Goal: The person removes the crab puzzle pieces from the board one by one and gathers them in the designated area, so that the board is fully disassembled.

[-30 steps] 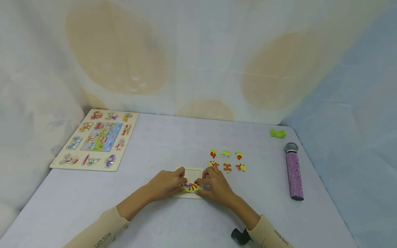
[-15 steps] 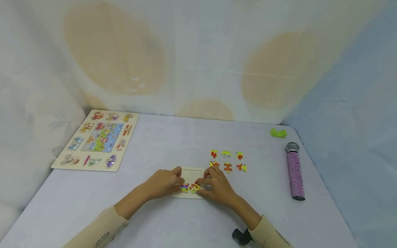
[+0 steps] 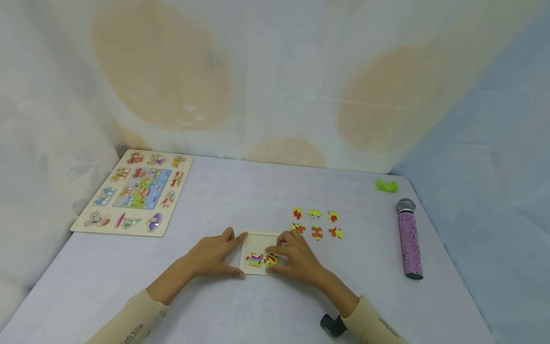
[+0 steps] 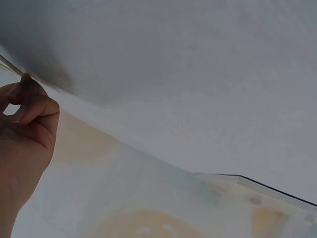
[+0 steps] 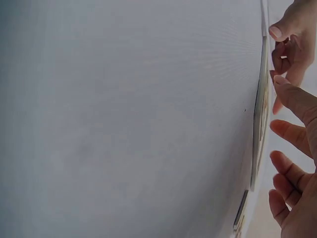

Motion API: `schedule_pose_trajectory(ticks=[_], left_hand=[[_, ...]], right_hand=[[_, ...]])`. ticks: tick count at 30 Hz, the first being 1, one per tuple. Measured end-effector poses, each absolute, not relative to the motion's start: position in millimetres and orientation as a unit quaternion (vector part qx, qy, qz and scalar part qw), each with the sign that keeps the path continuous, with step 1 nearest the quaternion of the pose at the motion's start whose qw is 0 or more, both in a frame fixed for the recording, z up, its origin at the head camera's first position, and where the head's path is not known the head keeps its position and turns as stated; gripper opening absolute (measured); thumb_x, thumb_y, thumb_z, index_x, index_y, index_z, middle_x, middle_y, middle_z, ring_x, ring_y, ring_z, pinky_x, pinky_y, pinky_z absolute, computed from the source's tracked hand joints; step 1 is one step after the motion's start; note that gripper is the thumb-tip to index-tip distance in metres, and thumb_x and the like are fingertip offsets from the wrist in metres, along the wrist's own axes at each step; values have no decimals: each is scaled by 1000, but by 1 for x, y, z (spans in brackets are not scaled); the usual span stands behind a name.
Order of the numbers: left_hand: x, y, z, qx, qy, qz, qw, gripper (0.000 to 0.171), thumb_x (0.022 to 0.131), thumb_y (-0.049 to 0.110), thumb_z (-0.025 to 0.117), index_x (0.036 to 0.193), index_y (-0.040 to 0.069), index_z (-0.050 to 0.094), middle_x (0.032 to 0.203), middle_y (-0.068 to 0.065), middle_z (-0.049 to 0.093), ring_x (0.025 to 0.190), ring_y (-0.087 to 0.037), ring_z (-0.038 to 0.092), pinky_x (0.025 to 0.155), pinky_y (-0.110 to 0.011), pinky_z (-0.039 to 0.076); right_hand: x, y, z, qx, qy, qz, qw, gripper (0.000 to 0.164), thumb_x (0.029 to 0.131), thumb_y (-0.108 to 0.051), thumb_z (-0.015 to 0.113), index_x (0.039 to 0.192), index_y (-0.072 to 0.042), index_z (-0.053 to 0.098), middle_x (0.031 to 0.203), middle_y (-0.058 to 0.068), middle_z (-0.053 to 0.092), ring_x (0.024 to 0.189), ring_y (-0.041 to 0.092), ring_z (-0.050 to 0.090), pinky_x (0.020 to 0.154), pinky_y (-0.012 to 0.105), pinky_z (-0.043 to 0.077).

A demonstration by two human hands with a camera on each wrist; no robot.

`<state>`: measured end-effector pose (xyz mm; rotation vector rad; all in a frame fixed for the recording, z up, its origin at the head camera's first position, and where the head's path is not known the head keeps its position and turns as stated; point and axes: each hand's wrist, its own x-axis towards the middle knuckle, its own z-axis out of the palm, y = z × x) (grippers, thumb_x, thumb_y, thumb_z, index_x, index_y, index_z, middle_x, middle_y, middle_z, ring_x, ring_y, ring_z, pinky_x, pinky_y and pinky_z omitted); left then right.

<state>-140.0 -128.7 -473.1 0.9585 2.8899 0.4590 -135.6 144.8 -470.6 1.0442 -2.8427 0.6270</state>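
Observation:
My left hand (image 3: 215,255) holds the small pale wooden puzzle tray (image 3: 258,240) at its left side, index fingertip at the far corner and thumb at the near one. Two yellow-and-red jigsaw pieces lie in the tray's near half; the left one (image 3: 256,259) has a rainbow stripe. With thumb and index finger my right hand (image 3: 301,260) pinches the other puzzle piece (image 3: 271,259), partly hidden by the fingers. In the left wrist view, the left hand (image 4: 27,134) meets the tray's edge; the right wrist view shows the right hand's (image 5: 299,144) fingers over it.
Several loose jigsaw pieces (image 3: 316,231) lie in two rows beyond the right hand. A large picture puzzle board (image 3: 142,229) is at the back left. To the right are a pink glittery microphone (image 3: 409,243) and a green object (image 3: 387,185). A black object (image 3: 332,326) sits near the right sleeve.
The two pieces have moved apart. My left hand has let go of the rainbow piece and shifted left to the tray's edge; my right hand stays at its piece.

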Motion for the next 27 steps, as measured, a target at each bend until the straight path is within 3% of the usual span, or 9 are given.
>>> schedule_pose_trajectory(ticks=[16,27], left_hand=[[-148,-131,-474,275,947,141,88,119,61,83,70,151,9,42,105,2,44,65,-10,45,59,-25,39],[-149,-127,-477,266,950,135,88,120,60,80,74,152,10,40,103,2,43,64,-11,45,61,-27,41]], right_hand=[[-139,122,-471,326,-928,181,20,39,77,-49,82,106,-23,79,98,-6,46,96,12,36,79,28,35],[-139,119,-474,346,-919,181,58,30,79,-39,83,99,-18,80,96,-4,48,98,16,40,86,31,38]])
